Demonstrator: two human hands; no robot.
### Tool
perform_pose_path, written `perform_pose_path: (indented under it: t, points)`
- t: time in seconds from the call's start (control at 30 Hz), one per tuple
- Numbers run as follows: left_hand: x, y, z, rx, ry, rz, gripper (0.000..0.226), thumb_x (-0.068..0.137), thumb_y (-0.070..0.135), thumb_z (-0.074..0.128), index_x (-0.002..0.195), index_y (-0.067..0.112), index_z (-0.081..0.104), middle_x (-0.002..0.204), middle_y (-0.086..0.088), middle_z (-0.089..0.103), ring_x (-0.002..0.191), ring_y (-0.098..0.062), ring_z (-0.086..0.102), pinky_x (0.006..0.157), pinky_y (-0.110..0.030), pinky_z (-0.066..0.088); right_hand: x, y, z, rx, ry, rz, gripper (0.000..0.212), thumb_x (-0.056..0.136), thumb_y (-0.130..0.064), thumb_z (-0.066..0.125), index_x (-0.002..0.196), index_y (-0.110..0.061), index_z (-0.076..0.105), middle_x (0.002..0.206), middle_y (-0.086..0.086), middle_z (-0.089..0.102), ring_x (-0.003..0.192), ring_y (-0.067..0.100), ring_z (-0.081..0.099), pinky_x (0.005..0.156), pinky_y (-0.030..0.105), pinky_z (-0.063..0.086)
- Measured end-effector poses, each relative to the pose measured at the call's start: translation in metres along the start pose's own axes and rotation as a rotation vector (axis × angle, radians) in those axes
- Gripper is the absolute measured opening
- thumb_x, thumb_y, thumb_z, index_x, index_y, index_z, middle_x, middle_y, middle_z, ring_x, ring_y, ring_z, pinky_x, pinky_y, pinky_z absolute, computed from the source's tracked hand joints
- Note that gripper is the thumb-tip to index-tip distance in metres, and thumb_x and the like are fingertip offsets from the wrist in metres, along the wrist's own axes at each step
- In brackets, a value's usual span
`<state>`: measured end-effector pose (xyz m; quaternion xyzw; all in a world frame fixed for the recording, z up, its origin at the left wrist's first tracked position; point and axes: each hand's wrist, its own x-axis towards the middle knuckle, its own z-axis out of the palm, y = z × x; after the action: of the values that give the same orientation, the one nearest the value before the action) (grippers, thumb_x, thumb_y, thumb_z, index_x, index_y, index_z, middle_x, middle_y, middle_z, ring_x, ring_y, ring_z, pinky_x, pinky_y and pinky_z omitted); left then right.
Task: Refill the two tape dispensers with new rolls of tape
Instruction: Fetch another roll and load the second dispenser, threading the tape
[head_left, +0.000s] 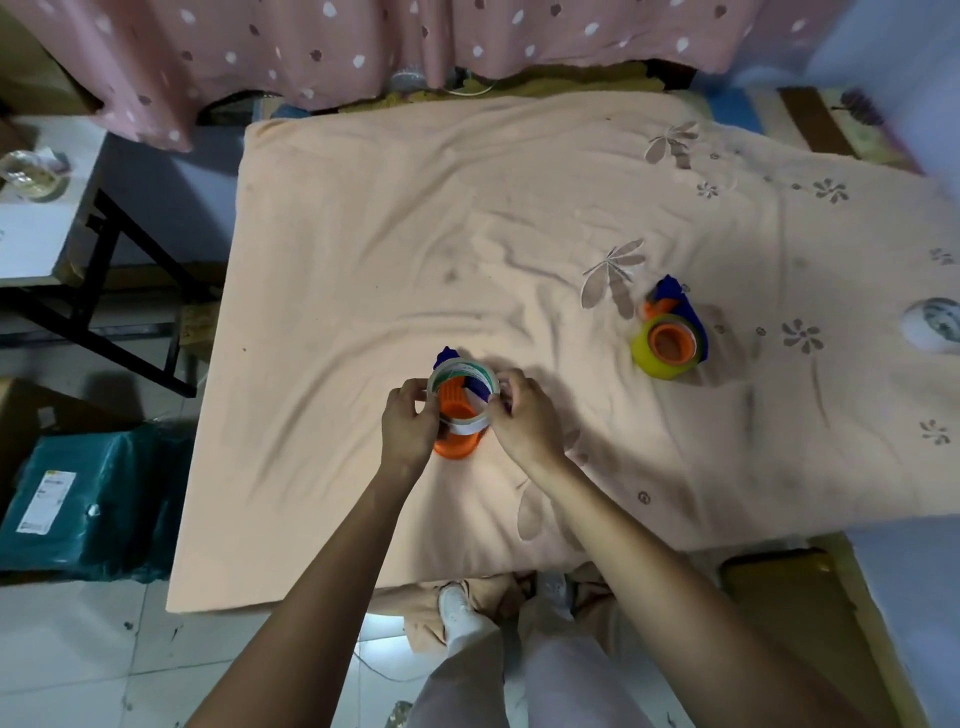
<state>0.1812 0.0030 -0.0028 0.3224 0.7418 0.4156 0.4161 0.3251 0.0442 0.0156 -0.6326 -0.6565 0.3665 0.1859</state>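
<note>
Left hand (410, 421) grips the near side of a clear tape roll (464, 387); right hand (524, 415) pinches its other edge — both clamped on it, holding it over the orange-and-blue dispenser (457, 426) at the table's (337, 312) front middle. I judge this roll partly seated, not yet home. Further right, well apart, the second dispenser (672, 338) already carries a yellow roll (644, 353) — seemingly done. Threading status: cannot tell.

peach cloth (415, 234), pink curtain (260, 47), green parcel (88, 499)
</note>
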Motion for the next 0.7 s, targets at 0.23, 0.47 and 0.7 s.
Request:
perform_pose_path:
  t: [0.23, 0.47, 0.7]
  points:
    - [-0.001, 0.041, 0.021, -0.011, -0.025, 0.068, 0.010, 0.082, 0.033, 0.050, 0.083, 0.031, 0.060, 0.091, 0.003, 0.060, 0.078, -0.036, 0.067, 0.076, -0.047, 0.057, 0.008, 0.001, -0.037, 0.117, 0.096, 0.049, 0.027, 0.090, -0.021, 0.052, 0.117, -0.019, 0.058, 0.112, 0.008, 0.065, 0.096, 0.024, 0.064, 0.083, 0.035, 0.050]
    - [-0.012, 0.081, 0.065, -0.043, -0.067, 0.111, 0.022, 0.089, 0.019, 0.050, 0.106, 0.010, 0.060, 0.093, -0.011, 0.066, 0.071, -0.029, 0.069, 0.072, -0.040, 0.057, 0.013, 0.021, -0.089, 0.231, 0.145, 0.059, 0.029, 0.079, -0.032, 0.050, 0.106, -0.027, 0.059, 0.098, 0.002, 0.067, 0.083, 0.024, 0.066, 0.077, 0.050, 0.055]
    - [-0.038, 0.131, 0.142, -0.054, -0.156, 0.169, 0.013, 0.094, 0.015, 0.049, 0.101, 0.007, 0.056, 0.090, -0.008, 0.060, 0.054, -0.031, 0.063, 0.066, -0.046, 0.059, 0.020, 0.067, -0.172, 0.309, 0.199, 0.075, 0.027, 0.079, -0.029, 0.053, 0.105, -0.028, 0.059, 0.100, 0.003, 0.067, 0.082, 0.026, 0.068, 0.076, 0.050, 0.057]
